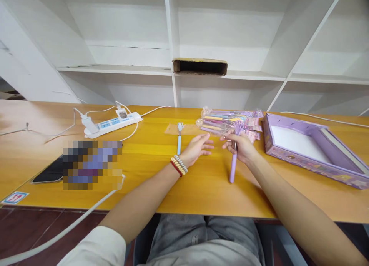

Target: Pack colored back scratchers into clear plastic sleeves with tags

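My right hand (pixel 241 143) is closed around the neck of a purple back scratcher (pixel 233 166), whose claw-shaped head points up and away while its handle hangs toward the table's front edge. My left hand (pixel 198 147) is apart from it, fingers outstretched and holding nothing; beaded bracelets circle that wrist. Just left of this hand a blue back scratcher (pixel 179 141) lies on the table, its head resting over a clear plastic wrapper (pixel 171 129). Behind my right hand is a pile of packaged back scratchers (pixel 221 118) in clear bags, partly covered by the hand.
An open purple box (pixel 291 154) stands at the right. On the left are a white power strip (pixel 115 123) with plugs and cables, and a dark phone (pixel 49 173) beside a blurred-out patch. White shelves (pixel 127 69) rise behind the table, with a cardboard box (pixel 200 67) on one.
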Demonstrator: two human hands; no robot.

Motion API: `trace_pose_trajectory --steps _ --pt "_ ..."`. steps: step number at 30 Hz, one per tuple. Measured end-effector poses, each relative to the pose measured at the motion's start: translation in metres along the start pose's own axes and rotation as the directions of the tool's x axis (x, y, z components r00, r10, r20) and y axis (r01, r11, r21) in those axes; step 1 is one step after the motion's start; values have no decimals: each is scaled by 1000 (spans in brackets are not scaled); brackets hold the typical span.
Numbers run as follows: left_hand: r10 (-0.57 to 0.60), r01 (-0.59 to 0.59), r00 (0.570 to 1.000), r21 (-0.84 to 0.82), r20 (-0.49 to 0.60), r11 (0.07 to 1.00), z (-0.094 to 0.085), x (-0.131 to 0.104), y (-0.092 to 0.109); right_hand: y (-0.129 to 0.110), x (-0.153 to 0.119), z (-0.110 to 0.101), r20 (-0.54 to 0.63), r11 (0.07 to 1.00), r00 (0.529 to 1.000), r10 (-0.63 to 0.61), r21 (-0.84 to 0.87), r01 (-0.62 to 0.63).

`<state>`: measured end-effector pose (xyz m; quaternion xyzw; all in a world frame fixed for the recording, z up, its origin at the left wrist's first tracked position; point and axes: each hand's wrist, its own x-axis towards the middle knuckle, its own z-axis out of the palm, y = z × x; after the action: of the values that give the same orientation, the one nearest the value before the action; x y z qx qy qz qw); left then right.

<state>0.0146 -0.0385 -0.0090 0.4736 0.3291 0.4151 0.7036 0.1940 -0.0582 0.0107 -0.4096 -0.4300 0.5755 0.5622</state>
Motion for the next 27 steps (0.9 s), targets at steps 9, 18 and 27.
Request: trace_pose_trajectory --steps 9,18,27 --pt "149 -182 954 -110 -261 977 -24 9 17 -1 -2 2 78 1000 997 21 6 -22" --pt "139 -152 940 -16 -312 988 -30 9 23 -9 2 -9 -26 1000 1000 2 21 -2" --pt "280 -263 908 95 -311 960 -28 8 19 -2 1 -12 140 972 990 9 -235 24"
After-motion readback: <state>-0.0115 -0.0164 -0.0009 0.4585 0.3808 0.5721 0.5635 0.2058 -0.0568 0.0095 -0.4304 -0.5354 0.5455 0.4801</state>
